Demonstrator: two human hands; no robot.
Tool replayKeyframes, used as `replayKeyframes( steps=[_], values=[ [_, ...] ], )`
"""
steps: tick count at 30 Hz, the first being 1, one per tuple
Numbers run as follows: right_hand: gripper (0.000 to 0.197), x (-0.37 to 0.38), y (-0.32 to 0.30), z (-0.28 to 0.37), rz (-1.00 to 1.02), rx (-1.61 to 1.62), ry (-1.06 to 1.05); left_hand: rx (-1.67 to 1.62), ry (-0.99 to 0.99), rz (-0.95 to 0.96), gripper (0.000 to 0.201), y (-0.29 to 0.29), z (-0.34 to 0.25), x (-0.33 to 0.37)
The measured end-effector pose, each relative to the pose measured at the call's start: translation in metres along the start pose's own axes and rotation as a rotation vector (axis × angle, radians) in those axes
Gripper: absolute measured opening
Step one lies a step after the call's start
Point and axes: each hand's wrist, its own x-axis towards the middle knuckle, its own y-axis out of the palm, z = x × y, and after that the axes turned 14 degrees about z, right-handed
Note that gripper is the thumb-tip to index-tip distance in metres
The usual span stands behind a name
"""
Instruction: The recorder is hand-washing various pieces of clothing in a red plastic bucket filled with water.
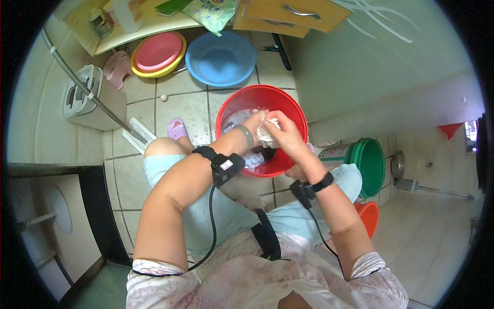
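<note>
A red bucket (296, 110) stands on the tiles between my knees, with cloudy water and wet laundry (253, 159) in its lower part. Over its opening, a bunched white cloth (266, 133) is squeezed between my two hands. My left hand (253, 122) is closed round the cloth's left side, with a grey band on that wrist. My right hand (286, 135) grips the right side, its fingers curled over the top. Some of the left fingers are hidden behind the cloth. Dark and pale checked fabric shows below the hands.
Ahead lie a blue basin (221, 59) and stacked pink and yellow basins (158, 51), under a shelf. A mop pole (85, 87) leans beside a mop bucket (95, 100) at left. Green (371, 167) and orange buckets (368, 216) stand at right, near a partition.
</note>
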Motion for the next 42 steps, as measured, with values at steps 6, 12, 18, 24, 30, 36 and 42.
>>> replayKeyframes(
  steps=[6,12,18,24,30,36,42],
  values=[
    [0.028,0.029,-0.002,-0.046,-0.224,-0.733,0.273,0.074,0.153,-0.282,0.024,-0.037,0.013,0.024],
    [0.026,0.018,0.03,-0.017,-0.254,-0.549,0.085,-0.011,0.169,-0.285,0.034,-0.009,-0.001,-0.007],
    [0.03,0.022,0.028,-0.028,-0.287,-0.609,0.311,0.153,0.107,-0.27,0.039,0.0,0.002,-0.023],
    [0.024,0.019,0.018,-0.095,-0.503,0.099,0.162,0.464,0.03,-0.235,0.033,0.011,0.004,-0.015],
    [0.025,-0.007,0.067,-0.005,-0.251,-0.186,0.004,0.32,-0.156,-0.398,0.048,0.003,-0.016,-0.042],
    [0.027,0.021,0.049,-0.021,-0.306,-0.45,0.25,0.178,0.016,-0.266,0.038,-0.029,-0.003,-0.029],
    [0.029,0.005,0.055,-0.019,-0.355,-0.44,0.132,0.183,-0.032,-0.468,0.031,0.036,0.007,-0.039]
  ],
)
